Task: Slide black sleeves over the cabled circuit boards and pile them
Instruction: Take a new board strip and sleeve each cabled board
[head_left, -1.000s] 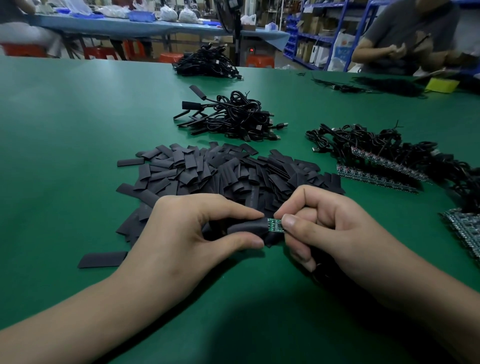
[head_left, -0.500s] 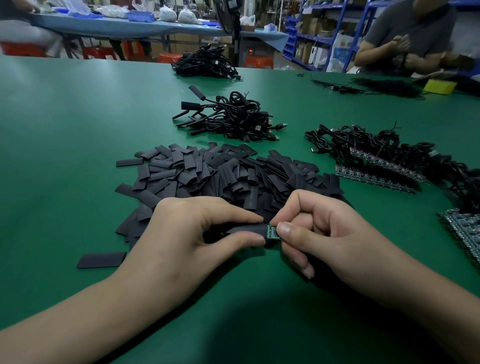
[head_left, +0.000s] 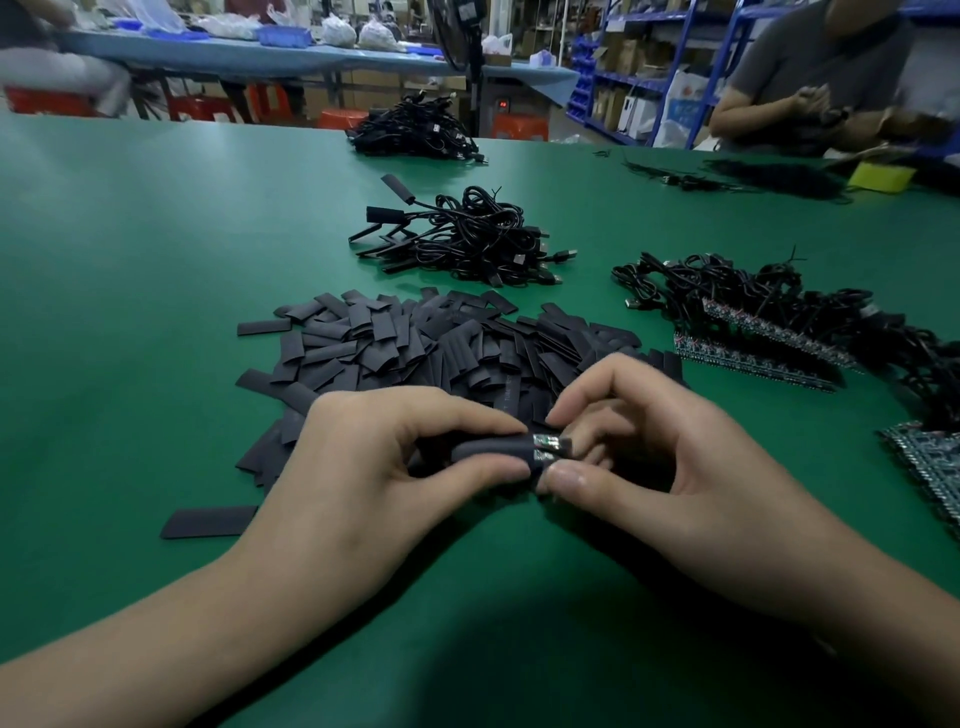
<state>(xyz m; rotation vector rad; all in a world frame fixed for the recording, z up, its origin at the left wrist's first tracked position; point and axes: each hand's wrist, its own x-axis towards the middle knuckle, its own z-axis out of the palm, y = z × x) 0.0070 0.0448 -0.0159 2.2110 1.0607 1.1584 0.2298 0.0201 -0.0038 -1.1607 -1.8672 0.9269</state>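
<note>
My left hand (head_left: 363, 467) pinches a black sleeve (head_left: 491, 448) between thumb and forefinger, low over the green table. A small green circuit board (head_left: 549, 448) sticks out of the sleeve's right end, and my right hand (head_left: 660, 467) pinches that end with thumb and forefinger. The board's cable is hidden under my right palm. Just behind my hands lies a heap of loose black sleeves (head_left: 415, 343). Further back sits a pile of sleeved cables (head_left: 467, 239). To the right lies a row of bare boards with black cables (head_left: 769, 322).
More bare boards (head_left: 930, 467) reach the right edge. Another cable bundle (head_left: 415, 132) sits at the table's far side. A person (head_left: 831, 78) works at the far right corner beside a yellow object (head_left: 883, 176). One stray sleeve (head_left: 208, 522) lies left of my wrist.
The board has gone slightly deeper into the sleeve, with less green showing. My right fingers have loosened and spread a little; both hands stay in place.
</note>
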